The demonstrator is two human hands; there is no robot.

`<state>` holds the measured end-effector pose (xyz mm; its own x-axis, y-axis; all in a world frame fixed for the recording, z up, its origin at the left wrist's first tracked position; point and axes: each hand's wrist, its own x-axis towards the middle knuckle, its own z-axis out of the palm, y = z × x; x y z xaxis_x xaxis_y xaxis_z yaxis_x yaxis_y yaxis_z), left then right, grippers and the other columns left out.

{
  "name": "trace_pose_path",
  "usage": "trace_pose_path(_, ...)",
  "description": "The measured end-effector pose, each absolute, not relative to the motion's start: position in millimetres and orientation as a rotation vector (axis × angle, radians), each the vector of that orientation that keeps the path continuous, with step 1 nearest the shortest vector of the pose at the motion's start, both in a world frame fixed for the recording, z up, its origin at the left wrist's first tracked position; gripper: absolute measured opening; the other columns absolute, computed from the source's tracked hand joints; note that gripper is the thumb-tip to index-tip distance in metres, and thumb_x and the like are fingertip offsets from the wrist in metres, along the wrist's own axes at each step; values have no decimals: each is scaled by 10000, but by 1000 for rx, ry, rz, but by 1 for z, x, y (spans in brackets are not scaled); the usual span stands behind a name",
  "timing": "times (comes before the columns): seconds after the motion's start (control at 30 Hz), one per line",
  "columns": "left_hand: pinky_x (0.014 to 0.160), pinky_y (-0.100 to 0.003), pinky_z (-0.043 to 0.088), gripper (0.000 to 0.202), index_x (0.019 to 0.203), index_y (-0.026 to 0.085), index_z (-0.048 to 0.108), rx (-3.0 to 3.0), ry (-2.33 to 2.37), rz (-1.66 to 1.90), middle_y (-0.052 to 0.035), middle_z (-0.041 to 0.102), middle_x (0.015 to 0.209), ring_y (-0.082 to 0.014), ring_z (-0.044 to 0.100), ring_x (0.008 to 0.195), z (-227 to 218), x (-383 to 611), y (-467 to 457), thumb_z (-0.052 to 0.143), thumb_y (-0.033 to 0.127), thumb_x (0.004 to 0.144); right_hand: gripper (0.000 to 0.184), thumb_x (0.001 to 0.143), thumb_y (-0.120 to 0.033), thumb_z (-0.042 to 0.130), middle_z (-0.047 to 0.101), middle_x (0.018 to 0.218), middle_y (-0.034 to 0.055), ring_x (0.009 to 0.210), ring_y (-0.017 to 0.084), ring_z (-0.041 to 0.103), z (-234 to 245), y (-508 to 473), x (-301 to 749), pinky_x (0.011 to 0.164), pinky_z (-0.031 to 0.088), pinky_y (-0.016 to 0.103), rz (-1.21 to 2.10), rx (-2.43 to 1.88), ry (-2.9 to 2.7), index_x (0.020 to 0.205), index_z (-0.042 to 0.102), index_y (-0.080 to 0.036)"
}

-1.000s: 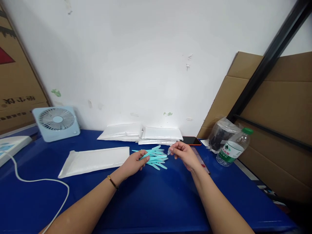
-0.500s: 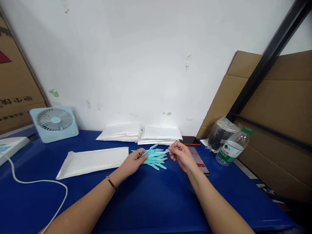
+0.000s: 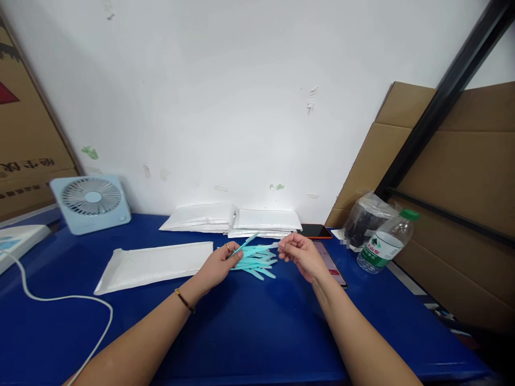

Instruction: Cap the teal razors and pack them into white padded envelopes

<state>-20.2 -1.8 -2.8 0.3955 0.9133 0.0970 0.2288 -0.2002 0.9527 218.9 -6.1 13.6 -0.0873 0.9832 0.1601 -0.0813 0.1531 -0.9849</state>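
The left hand (image 3: pixel 217 265) has its grip closed on one teal stick (image 3: pixel 246 242). The stick's long axis runs up and to the right from the fingers, with its free tip raised over the pile (image 3: pixel 257 262) of like sticks on the blue worktop (image 3: pixel 249 332).

The right hand (image 3: pixel 301 254) is just across the pile. Its grip is pinched narrow at a pale stick end on the pile's right edge, but whether anything sits between the fingertips is too small to tell.

The pile lies between the two hands, touching the left and just beside the right. The raised tip points toward the right hand's fingers.
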Motion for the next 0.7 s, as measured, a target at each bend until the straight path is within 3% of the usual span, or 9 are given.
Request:
trace_pose_path(0.2,551,-212,292,325,778,186,434,1652,1022,916,49,364,634,-90,318,566,-4,-24,2,457,509,798,221,643,-320,719,639,669,37,663,166,610,24,-7,235,586,458,264,1001,-1005,-1420,762,627,-158)
trace_pose_path(0.57,550,-212,295,341,761,185,426,1780,987,808,50,372,635,-93,322,570,-3,-22,0,439,523,803,224,691,-342,671,639,665,27,650,158,612,13,-8,221,616,469,274,1080,-1064,-1636,803,629,-153)
trace_pose_path(0.7,633,-235,356,375,786,185,494,1946,961,661,16,470,722,-122,404,647,2,-22,-5,357,530,838,273,732,-356,623,638,753,41,717,180,620,14,-14,217,650,482,304,1000,-1090,-1832,927,592,-167)
